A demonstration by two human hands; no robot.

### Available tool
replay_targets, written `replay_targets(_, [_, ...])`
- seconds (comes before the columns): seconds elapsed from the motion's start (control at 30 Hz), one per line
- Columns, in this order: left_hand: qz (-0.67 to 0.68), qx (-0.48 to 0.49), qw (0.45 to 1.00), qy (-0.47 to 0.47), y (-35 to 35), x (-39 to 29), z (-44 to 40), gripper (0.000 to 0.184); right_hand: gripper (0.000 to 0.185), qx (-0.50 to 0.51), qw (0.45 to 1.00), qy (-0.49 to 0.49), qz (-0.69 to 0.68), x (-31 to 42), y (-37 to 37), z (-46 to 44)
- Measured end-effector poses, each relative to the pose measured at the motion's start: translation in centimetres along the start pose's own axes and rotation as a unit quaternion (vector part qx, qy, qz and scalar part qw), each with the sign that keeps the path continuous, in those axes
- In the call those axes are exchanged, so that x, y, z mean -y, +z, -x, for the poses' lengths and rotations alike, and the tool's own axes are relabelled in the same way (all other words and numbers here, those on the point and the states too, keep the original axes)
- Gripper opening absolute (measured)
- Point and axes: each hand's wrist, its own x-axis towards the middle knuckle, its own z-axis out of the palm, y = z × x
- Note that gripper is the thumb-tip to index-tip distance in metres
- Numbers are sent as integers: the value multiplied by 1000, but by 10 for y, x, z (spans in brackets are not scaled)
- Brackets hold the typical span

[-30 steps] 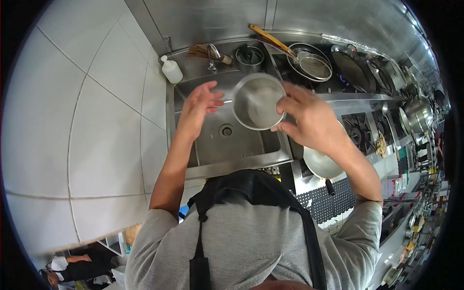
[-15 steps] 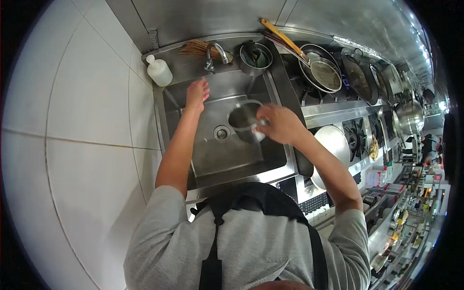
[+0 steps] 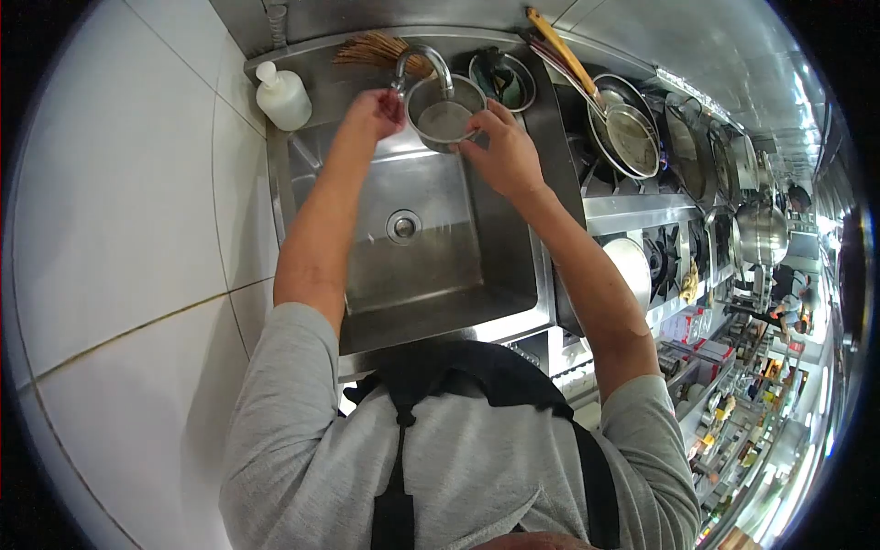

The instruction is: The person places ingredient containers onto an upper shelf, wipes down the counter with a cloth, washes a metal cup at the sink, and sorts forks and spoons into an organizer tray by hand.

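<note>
My right hand (image 3: 502, 151) grips the right side of the rim of a round metal pot (image 3: 426, 97), fingers and thumb pinching its edge. The pot is at the back of the sink (image 3: 412, 266), its mouth under the curved spout of the tap (image 3: 426, 51). Whether water is running into it cannot be made out. Beside the tap's base, my left hand (image 3: 374, 114) has its fingers curled at the tap handle, which is mostly hidden behind them.
A white pump bottle (image 3: 284, 97) and a bundle of thin sticks (image 3: 371, 49) stand behind the sink. Right of the tap is a metal bowl (image 3: 522, 84) with dark items inside. A strainer (image 3: 632, 140) rests over a pan on the stove. A tiled wall (image 3: 119, 183) rises at left.
My right hand has carried the pot from the middle of the sink back and left to under the spout. My left hand has moved up to the tap, its fingers now curled.
</note>
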Motion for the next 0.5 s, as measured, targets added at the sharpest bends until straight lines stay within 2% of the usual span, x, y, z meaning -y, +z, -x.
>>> replay_targets(0.07, [77, 26, 997, -1, 2, -8, 13, 10, 35, 14, 1000, 17, -20, -2, 6, -2])
replay_targets(0.1, [87, -27, 995, 29, 18, -2, 40, 13, 35, -11, 1000, 3, -16, -5, 11, -2])
replay_targets(0.13, [84, -30, 996, 27, 19, -3, 41, 13, 34, -37, 999, -10, -11, -4, 13, -2])
replay_targets(0.2, [144, -1, 989, 30, 18, -4, 44, 18, 35, -35, 999, 1, -16, -3, 13, 0])
replay_targets(0.33, [157, 39, 986, 30, 4, 1, 23, 18, 36, -57, 998, -14, -28, -3, 11, 3])
replay_targets(0.4, [43, -11, 992, 121, 3, 10, 31, 15, 36, -42, 999, 3, -35, -3, 9, 2])
replay_targets(0.43, [43, -11, 992, 122, 2, 13, 32, 15, 37, -25, 999, 15, -40, -3, 8, 1])
replay_targets(0.5, [-83, -75, 965, 239, 0, 16, 35, 8, 37, -25, 999, 12, -38, -4, 7, 0])
